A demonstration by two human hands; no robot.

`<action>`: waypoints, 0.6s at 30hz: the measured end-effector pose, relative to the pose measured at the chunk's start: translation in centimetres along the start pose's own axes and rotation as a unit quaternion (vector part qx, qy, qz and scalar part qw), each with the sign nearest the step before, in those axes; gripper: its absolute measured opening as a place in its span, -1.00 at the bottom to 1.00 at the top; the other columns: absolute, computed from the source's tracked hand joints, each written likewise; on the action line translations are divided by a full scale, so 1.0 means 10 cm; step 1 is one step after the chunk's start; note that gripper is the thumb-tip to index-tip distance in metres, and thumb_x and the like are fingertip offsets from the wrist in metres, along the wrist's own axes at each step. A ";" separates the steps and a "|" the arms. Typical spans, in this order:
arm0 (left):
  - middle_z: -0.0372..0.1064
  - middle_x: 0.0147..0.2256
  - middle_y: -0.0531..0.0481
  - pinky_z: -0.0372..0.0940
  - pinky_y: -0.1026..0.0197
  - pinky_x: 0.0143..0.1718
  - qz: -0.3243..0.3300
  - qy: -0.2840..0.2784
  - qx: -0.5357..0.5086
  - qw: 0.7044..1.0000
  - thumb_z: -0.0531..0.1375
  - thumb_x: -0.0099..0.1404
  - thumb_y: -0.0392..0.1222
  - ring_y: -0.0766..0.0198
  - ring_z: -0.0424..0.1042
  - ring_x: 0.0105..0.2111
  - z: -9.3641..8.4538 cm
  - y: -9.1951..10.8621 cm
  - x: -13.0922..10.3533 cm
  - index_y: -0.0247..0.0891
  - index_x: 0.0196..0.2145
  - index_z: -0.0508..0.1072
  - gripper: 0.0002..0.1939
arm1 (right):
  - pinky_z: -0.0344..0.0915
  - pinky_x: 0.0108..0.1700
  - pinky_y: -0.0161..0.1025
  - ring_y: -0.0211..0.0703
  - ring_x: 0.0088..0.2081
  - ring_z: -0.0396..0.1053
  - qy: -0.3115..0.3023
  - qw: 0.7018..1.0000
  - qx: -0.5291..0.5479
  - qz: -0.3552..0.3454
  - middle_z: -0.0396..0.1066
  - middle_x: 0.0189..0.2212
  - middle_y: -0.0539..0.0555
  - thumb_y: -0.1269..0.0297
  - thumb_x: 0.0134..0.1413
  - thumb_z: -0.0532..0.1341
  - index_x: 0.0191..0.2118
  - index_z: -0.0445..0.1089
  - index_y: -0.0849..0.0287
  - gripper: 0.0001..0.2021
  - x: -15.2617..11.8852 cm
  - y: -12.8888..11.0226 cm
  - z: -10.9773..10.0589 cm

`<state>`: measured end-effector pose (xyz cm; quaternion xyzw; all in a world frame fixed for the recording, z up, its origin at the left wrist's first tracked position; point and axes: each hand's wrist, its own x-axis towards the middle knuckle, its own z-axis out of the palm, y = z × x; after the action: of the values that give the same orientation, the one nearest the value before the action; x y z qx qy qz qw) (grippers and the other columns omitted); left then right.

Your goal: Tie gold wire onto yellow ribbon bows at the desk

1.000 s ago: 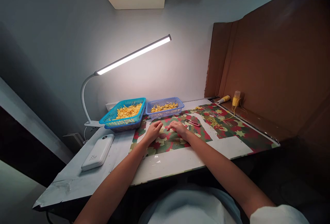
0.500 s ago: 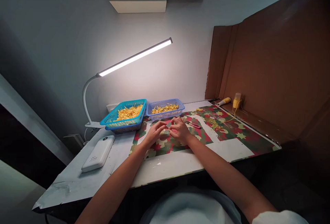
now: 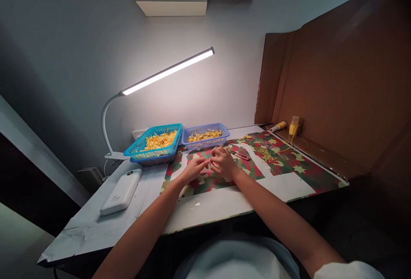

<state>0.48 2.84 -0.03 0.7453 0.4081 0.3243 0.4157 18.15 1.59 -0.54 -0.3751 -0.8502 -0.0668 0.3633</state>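
Note:
Over the camouflage-patterned mat (image 3: 205, 183), my left hand (image 3: 194, 170) and my right hand (image 3: 224, 163) meet at their fingertips. Both are closed in a pinch, and whatever lies between the fingers is too small to make out. A pink cutter (image 3: 241, 156) rests just beyond my right hand. Behind the hands stands a purple basket (image 3: 205, 142) with yellow pieces in it. To its left, a turquoise basket (image 3: 141, 144) holds more yellow pieces and sits on a blue one.
A white power bank (image 3: 122, 191) lies at the left, near the clamped lamp (image 3: 168, 71). Small yellow-green bits (image 3: 266, 154) are scattered on the mat's right part. Yellow thread spools (image 3: 293, 126) stand and lie by the cardboard wall (image 3: 340, 86).
My left hand has lowered slightly and its fingers have drawn flatter and closer together. My right hand stays nearly in place with its fingers slightly shifted.

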 end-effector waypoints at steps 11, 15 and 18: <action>-0.11 -0.71 0.21 -0.11 0.32 -0.62 0.037 0.040 0.008 0.998 0.06 0.18 0.12 0.43 -0.10 -0.67 -0.08 -0.02 0.02 -0.28 -0.51 0.37 -0.61 | 0.09 -0.09 -0.13 -0.07 -0.17 0.19 0.066 0.988 0.105 0.089 0.30 -0.26 0.08 0.35 -0.09 0.24 -0.37 0.47 0.11 -0.91 -0.01 0.00 -0.02; -0.11 -0.70 0.21 -0.11 0.32 -0.61 0.034 0.041 0.025 0.998 0.04 0.19 0.12 0.42 -0.10 -0.66 -0.08 -0.04 0.02 -0.28 -0.50 0.37 -0.60 | 0.09 -0.08 -0.12 -0.08 -0.18 0.19 0.069 0.986 0.122 0.087 0.28 -0.27 0.07 0.35 -0.08 0.23 -0.38 0.47 0.11 -0.91 -0.01 0.00 -0.01; -0.10 -0.70 0.21 -0.10 0.32 -0.61 0.035 0.039 0.027 0.998 0.05 0.19 0.12 0.42 -0.08 -0.65 -0.07 -0.03 0.02 -0.28 -0.51 0.37 -0.61 | 0.09 -0.08 -0.12 -0.09 -0.19 0.19 0.072 0.985 0.128 0.087 0.28 -0.29 0.07 0.36 -0.06 0.23 -0.39 0.48 0.11 -0.92 -0.01 0.00 0.00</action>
<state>-0.15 3.34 0.02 0.7564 0.4066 0.3567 0.3678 18.18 1.48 -0.60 -0.3921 -0.7877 0.0472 0.4728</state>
